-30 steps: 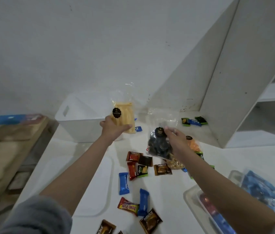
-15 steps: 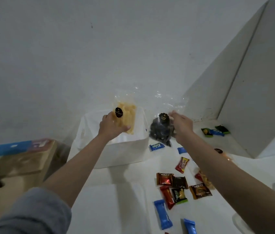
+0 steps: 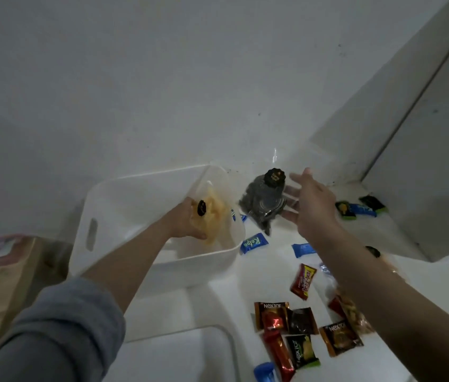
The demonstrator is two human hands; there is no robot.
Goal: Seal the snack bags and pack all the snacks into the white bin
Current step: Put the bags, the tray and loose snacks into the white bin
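Note:
The white bin (image 3: 212, 260) stands at the back of the white table, against the wall. My left hand (image 3: 187, 220) is inside it near the right wall, shut on a clear bag of yellow snacks (image 3: 215, 213) with a black sticker. Just right of the bin, a clear bag of dark snacks (image 3: 264, 199) with a black sticker hangs in the air at the fingertips of my right hand (image 3: 314, 205). That hand's fingers are spread apart. A bag of nuts (image 3: 355, 318) lies partly under my right forearm.
Loose wrapped candies lie right of the bin: blue ones (image 3: 253, 242), a red one (image 3: 303, 281), and several brown Nextar packs (image 3: 271, 312). More candies (image 3: 361, 206) sit by a white cabinet panel (image 3: 424, 188). A white lid (image 3: 179, 354) lies in front; a cardboard box (image 3: 2, 285) is on the left.
My left hand has lowered the yellow bag down into the bin. My right hand carried the dark bag up beside the bin and spread its fingers.

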